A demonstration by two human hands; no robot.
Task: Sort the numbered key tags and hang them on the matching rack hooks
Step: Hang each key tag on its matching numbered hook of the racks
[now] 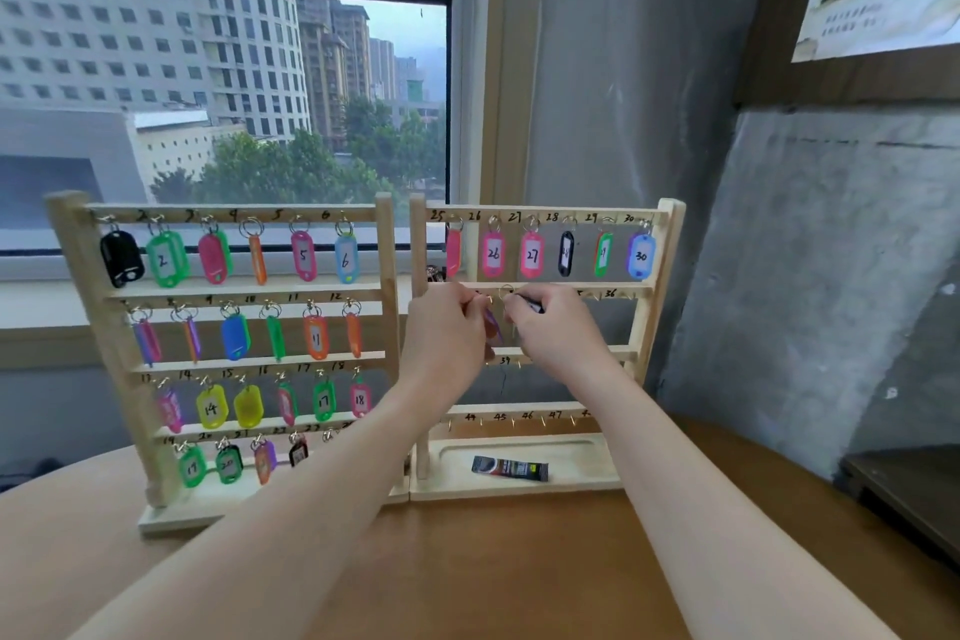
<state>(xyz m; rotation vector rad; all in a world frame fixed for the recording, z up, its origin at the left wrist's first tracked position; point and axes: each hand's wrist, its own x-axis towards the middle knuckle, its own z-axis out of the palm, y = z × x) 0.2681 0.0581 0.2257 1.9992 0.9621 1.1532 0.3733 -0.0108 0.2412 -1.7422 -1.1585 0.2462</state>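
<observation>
Two wooden hook racks stand side by side on the table. The left rack carries coloured tags on all its rows, numbers 1 to about 24. The right rack has tags 25 to 30 on its top row, among them tag 26 and tag 30; its lower hooks are bare. Both my hands are up at the right rack's second row. My left hand pinches a purple tag. My right hand pinches a dark tag whose ring sits at a hook.
A small dark packet lies in the right rack's base tray. The racks stand on a brown table against a window sill. A grey wall and a dark shelf are to the right.
</observation>
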